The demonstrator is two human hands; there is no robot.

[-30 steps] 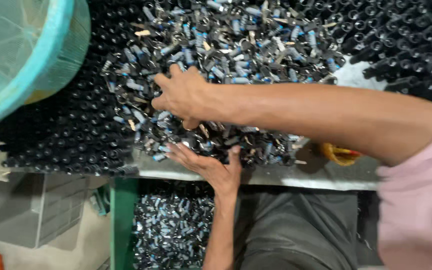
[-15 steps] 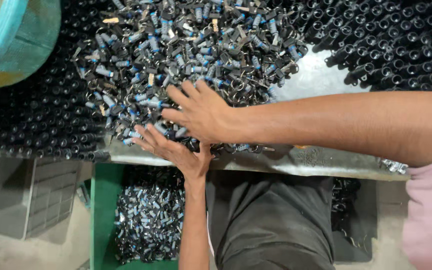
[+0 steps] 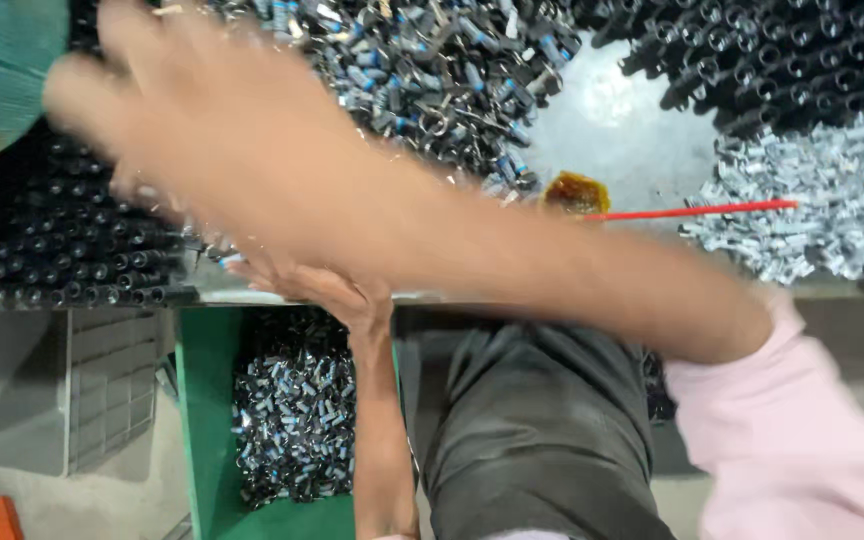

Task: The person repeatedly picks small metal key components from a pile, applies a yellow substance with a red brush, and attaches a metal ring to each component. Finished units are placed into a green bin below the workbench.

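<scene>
Sweeping across the frame, one arm runs diagonally from the pink sleeve at lower right to a blurred hand at upper left; which of the person's arms this is cannot be told, nor whether its fingers are spread or closed. It hangs over the black tubes racked at left and the heap of small blue-and-black parts at upper centre. At lower left, a green bin holds more such parts. Just right of it, the second forearm rises vertically; its hand lies at the table edge, partly hidden, its hold unreadable. At right, a red stick lies beside silvery parts.
</scene>
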